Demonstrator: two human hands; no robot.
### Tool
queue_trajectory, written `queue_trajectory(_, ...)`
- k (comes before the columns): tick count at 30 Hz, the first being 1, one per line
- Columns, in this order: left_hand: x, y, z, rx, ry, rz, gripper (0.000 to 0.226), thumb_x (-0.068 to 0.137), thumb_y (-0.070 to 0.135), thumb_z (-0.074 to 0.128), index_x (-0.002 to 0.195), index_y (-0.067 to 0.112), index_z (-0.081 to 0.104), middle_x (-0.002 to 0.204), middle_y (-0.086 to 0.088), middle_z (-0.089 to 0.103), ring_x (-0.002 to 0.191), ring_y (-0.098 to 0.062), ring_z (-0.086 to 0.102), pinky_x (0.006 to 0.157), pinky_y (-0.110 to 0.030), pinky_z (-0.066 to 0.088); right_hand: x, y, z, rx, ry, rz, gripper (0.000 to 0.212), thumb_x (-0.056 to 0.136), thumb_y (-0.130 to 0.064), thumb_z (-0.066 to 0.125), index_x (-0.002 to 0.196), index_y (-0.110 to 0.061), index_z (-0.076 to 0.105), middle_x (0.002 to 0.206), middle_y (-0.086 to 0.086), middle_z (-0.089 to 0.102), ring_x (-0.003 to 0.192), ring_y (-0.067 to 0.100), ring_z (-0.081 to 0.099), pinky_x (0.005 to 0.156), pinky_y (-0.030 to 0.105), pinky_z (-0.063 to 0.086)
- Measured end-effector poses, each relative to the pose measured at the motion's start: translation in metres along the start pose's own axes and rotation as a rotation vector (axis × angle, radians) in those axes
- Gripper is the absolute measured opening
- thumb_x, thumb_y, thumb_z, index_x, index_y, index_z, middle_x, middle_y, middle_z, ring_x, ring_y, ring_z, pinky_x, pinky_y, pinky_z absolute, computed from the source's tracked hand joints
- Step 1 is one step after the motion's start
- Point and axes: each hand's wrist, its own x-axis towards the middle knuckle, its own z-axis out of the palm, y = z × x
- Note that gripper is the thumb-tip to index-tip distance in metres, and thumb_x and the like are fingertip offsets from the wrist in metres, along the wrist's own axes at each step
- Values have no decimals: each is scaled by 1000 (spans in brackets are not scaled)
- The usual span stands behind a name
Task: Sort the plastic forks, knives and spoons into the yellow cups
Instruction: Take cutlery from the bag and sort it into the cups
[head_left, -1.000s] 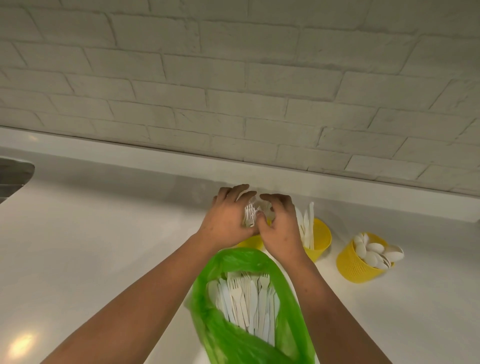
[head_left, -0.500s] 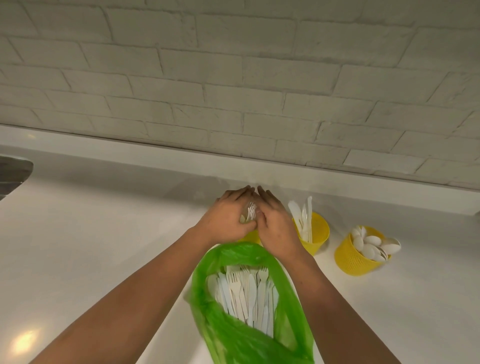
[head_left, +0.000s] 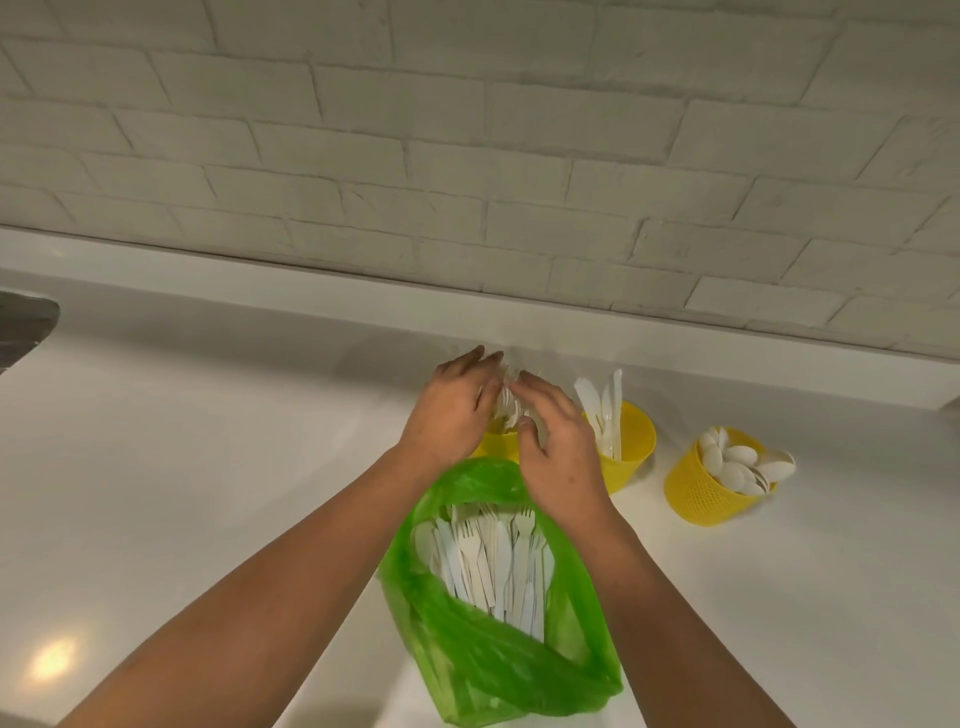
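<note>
Three yellow cups stand in a row near the back wall. The left cup (head_left: 497, 446) is mostly hidden behind my hands and holds a bunch of white forks (head_left: 508, 404). My left hand (head_left: 452, 415) and my right hand (head_left: 556, 452) flank the forks with fingers stretched out flat, cupping the bunch from both sides. The middle cup (head_left: 632, 448) holds upright white knives (head_left: 597, 405). The right cup (head_left: 696, 493) is full of white spoons (head_left: 737, 462). In front of the cups an open green plastic bag (head_left: 493, 670) holds several mixed forks and knives (head_left: 493, 556).
Everything stands on a white glossy counter (head_left: 208, 467) against a white brick wall (head_left: 467, 156) with a raised ledge at its foot. A metal sink edge (head_left: 26, 327) shows at the far left. My forearms pass over both sides of the bag.
My fingers, curled tightly around the fork bunch a second ago, have straightened and spread. The forks have sunk lower into the left cup.
</note>
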Motion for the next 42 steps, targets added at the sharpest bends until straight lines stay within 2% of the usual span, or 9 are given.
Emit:
queue_trajectory(4, -25, 15, -10, -213, 175, -91, 51, 105, 43, 34, 149, 24, 51, 154, 0, 49, 143, -20, 42, 119, -39, 35, -19, -4, -9, 33, 69, -7, 37, 94, -3, 54, 124, -20, 68, 119, -7, 58, 115, 15, 58, 101, 37, 49)
queue_trajectory(9, -95, 40, -23, -311, 282, 8, 28, 106, 32, 46, 128, 25, 61, 118, 12, 58, 112, -9, 58, 95, -24, 46, -51, -19, -23, 109, 113, 25, 23, 95, 3, 60, 103, -15, 71, 99, -5, 61, 86, 9, 60, 76, 12, 45)
queue_trajectory(14, -151, 21, -11, -230, -60, 40, 20, 101, 41, 48, 93, 31, 64, 77, 10, 66, 71, -9, 62, 66, -34, 51, -79, -15, -24, -73, -365, 268, 14, 92, -11, 59, 83, -16, 69, 73, -3, 67, 66, 11, 61, 64, 32, 51)
queue_trajectory(18, -174, 1, 5, 67, -194, -24, 18, 99, 43, 52, 109, 35, 64, 99, 17, 62, 89, -5, 62, 72, -35, 55, -106, -2, -18, -399, -609, 464, 29, 96, -27, 53, 71, -11, 55, 70, 5, 60, 74, 26, 63, 58, 35, 42)
queue_trajectory(23, -185, -6, 13, 229, -231, -231, 52, 98, 52, 52, 144, 29, 42, 130, -1, 47, 116, -23, 58, 83, -38, 56, -123, 3, -2, -323, -485, 724, 70, 96, -56, 57, 136, 1, 50, 130, 17, 64, 118, 32, 62, 89, 30, 48)
queue_trajectory(28, -185, -5, 26, 212, -307, -293, 71, 94, 55, 60, 152, 25, 34, 138, -9, 45, 113, -31, 62, 86, -40, 56, -121, -2, 15, -198, -385, 764, 86, 81, -56, 77, 140, -3, 45, 138, 14, 61, 125, 29, 60, 94, 29, 47)
queue_trajectory(32, -188, -9, 28, 142, -253, -313, 73, 91, 51, 68, 152, 26, 37, 137, -9, 51, 114, -31, 63, 88, -39, 54, -121, -8, 21, -190, -366, 756, 83, 79, -39, 85, 140, -2, 43, 140, 14, 58, 128, 28, 58, 94, 25, 45)
queue_trajectory(38, -189, -18, 24, 62, -225, -317, 78, 85, 47, 76, 151, 26, 40, 132, -7, 63, 115, -29, 65, 91, -40, 56, -116, -14, 21, -314, -457, 690, 45, 85, -31, 78, 119, -5, 66, 120, 11, 70, 110, 27, 67, 74, 21, 43)
queue_trajectory(42, -187, -16, 21, 54, -212, -300, 70, 88, 40, 74, 149, 24, 42, 121, -5, 71, 108, -29, 69, 86, -38, 57, -108, -14, 31, -461, -526, 637, 51, 85, -46, 70, 121, -10, 66, 122, 14, 67, 117, 31, 61, 92, 30, 52)
